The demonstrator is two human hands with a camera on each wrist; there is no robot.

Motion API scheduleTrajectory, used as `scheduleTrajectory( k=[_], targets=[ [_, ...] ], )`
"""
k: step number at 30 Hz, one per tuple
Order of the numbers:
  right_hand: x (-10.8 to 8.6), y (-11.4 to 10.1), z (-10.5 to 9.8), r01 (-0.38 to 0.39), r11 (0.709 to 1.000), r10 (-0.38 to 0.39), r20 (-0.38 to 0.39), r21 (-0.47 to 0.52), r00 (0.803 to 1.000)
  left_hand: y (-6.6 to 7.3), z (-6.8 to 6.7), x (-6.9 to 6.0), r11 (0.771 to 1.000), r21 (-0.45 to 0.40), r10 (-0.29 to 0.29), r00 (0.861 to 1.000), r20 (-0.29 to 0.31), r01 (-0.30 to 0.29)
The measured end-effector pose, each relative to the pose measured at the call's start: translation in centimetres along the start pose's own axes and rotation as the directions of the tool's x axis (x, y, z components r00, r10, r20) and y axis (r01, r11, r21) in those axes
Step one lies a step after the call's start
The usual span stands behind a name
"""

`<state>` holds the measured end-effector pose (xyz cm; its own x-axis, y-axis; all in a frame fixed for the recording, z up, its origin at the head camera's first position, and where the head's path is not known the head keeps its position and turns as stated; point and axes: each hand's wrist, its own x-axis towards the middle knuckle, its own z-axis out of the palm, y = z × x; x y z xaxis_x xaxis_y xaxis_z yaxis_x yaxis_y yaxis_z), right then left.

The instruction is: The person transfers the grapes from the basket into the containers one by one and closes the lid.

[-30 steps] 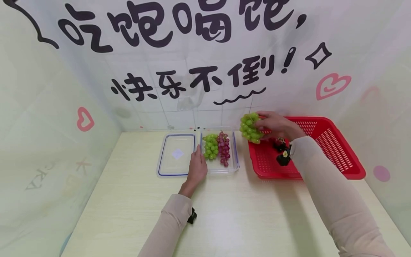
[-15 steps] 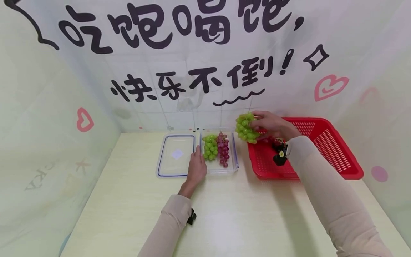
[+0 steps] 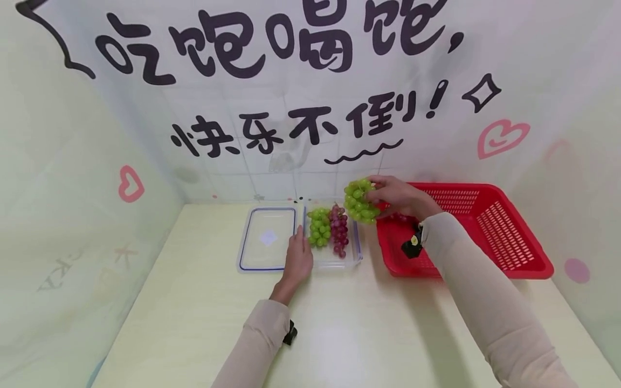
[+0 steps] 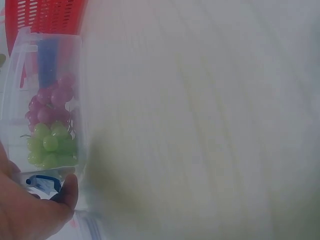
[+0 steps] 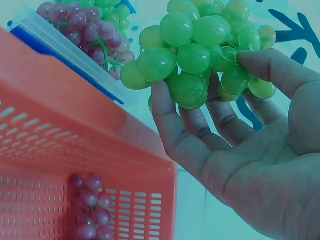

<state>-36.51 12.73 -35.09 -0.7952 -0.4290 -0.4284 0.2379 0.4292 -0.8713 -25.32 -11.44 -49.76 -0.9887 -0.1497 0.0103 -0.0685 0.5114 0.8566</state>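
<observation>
My right hand point(image 3: 400, 196) holds a bunch of green grapes point(image 3: 360, 203) between thumb and fingers, raised between the red basket and the clear plastic container point(image 3: 335, 264). In the right wrist view the fingertips cup the green grapes point(image 5: 192, 59) from below. Inside the container, a green bunch point(image 3: 319, 227) lies on the left and a purple bunch point(image 3: 339, 231) beside it. My left hand point(image 3: 298, 260) grips the container's left side; the left wrist view shows its thumb and fingers around the end with the blue-edged flap point(image 4: 44, 183).
A red perforated basket point(image 3: 526, 231) stands at the right, with purple grapes point(image 5: 89, 200) inside. Left of the container lies its clear lid point(image 3: 254, 253) with a blue seal. A printed curtain point(image 3: 271, 178) rises behind the pale table point(image 3: 339, 328).
My right hand has carried the green grapes leftward from the basket's near-left rim towards the container. My left hand keeps its place at the container.
</observation>
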Motion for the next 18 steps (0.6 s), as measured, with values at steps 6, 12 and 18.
scheduleTrajectory(
  k=[6,12,18],
  targets=[
    [0.51,0.01,0.52,-0.018,1.0,0.018,0.009,-0.001,1.0,0.13,-0.03,-0.07,1.0,0.008,0.014,1.0,-0.004,-0.014],
    [0.85,-0.05,0.5,-0.031,0.999,0.031,-0.011,-0.016,0.999,0.32,-0.03,0.16,1.0,-0.008,0.029,1.0,-0.005,-0.029],
    [0.97,-0.17,1.06,-0.046,0.999,0.046,0.013,-0.016,0.999,0.21,-0.17,0.1,1.0,0.006,0.021,1.0,0.0,-0.021]
  ],
)
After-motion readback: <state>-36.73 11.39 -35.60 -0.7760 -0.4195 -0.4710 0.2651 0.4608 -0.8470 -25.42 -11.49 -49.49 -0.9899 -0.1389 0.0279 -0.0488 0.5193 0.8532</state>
